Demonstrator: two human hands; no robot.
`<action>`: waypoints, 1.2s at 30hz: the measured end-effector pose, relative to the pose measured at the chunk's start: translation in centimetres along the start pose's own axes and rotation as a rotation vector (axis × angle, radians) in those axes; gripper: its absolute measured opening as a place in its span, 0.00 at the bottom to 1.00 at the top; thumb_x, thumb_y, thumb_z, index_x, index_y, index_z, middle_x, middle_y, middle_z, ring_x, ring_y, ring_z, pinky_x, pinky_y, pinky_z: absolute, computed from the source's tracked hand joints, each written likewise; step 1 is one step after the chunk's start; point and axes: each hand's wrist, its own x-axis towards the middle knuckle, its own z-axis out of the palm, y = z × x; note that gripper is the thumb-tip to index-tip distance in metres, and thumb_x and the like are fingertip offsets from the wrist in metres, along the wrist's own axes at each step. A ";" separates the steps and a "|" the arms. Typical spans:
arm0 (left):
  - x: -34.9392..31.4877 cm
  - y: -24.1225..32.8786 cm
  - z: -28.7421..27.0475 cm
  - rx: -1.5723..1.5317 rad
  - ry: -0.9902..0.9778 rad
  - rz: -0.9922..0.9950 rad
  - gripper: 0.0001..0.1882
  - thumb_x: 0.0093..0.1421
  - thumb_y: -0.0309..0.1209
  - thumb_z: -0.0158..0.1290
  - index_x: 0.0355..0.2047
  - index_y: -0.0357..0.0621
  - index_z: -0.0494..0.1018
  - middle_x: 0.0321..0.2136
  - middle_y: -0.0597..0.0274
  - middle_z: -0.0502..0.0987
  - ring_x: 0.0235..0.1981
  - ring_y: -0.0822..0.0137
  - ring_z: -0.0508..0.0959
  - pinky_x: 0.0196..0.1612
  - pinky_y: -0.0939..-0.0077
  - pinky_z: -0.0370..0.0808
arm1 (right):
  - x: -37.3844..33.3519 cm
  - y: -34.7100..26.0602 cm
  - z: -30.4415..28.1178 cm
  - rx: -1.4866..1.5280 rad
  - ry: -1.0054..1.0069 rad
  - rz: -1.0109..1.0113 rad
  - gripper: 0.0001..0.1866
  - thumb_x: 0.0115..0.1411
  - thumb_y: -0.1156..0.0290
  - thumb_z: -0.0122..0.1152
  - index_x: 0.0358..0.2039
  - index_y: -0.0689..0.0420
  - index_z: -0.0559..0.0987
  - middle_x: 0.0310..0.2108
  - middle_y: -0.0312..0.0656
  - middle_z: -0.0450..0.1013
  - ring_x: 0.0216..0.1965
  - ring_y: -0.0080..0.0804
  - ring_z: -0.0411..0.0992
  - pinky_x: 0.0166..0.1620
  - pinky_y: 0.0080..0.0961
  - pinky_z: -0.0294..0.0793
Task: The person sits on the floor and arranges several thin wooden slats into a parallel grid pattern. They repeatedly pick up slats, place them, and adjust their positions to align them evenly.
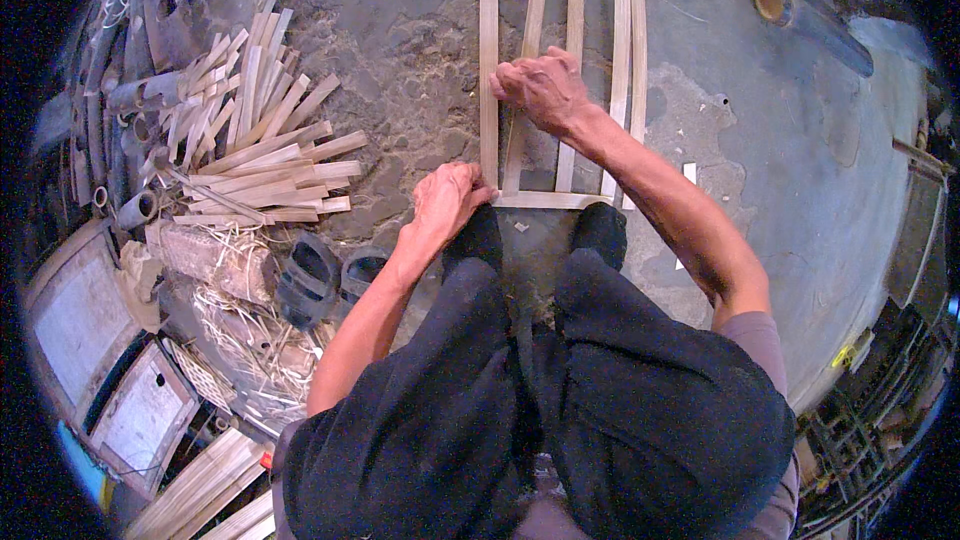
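Observation:
Several pale bamboo strips [488, 20] lie lengthwise on the floor in front of me, spaced apart. A shorter strip [552, 200] crosses their near ends, close to my feet. My left hand [447, 198] is low at the near left corner, its fingers closed where the leftmost strip meets the crosswise one; the fingertips are partly hidden. Farther up, my right hand [545, 90] is closed over the second strip [536, 0] from the left, with its fingertips reaching the leftmost strip. The hand covers part of that second strip.
A heap of cut bamboo strips [265, 130] lies to the left, with bamboo tubes [160, 90] beyond it. Dark sandals [308, 280] and a block [215, 255] with shavings sit nearer. A thick bamboo pole [815, 30] is at far right. My dark-socked feet [600, 232] flank the crosswise strip.

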 end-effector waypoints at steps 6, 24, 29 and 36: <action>0.1 -0.1 0.1 0.026 0.003 0.024 0.19 0.55 0.45 0.58 0.31 0.40 0.77 0.29 0.48 0.78 0.35 0.46 0.79 0.36 0.52 0.75 | 0.1 -1.4 -0.4 -0.094 -0.143 0.080 0.11 0.58 0.65 0.51 0.25 0.49 0.82 0.27 0.40 0.80 0.31 0.37 0.80 0.44 0.39 0.68; -0.8 1.0 1.9 -0.040 0.113 0.276 0.07 0.59 0.26 0.50 0.37 0.43 0.64 0.35 0.49 0.70 0.37 0.42 0.75 0.36 0.51 0.73 | -1.8 -1.1 1.7 -0.179 0.121 -0.086 0.07 0.57 0.70 0.51 0.24 0.53 0.77 0.23 0.44 0.78 0.26 0.40 0.79 0.43 0.39 0.65; -1.4 1.1 2.1 -0.066 0.124 0.348 0.15 0.58 0.26 0.51 0.46 0.42 0.67 0.37 0.51 0.68 0.35 0.47 0.75 0.37 0.54 0.74 | -1.5 -1.5 1.2 -0.100 0.027 -0.011 0.07 0.57 0.69 0.52 0.24 0.53 0.76 0.23 0.44 0.78 0.26 0.39 0.79 0.43 0.38 0.65; -0.9 1.5 4.4 0.047 0.214 0.435 0.32 0.56 0.32 0.58 0.62 0.48 0.63 0.36 0.54 0.68 0.35 0.55 0.73 0.38 0.62 0.74 | -1.1 -1.5 0.8 -0.070 -0.174 0.057 0.07 0.61 0.66 0.50 0.32 0.51 0.77 0.29 0.40 0.79 0.33 0.37 0.80 0.47 0.49 0.67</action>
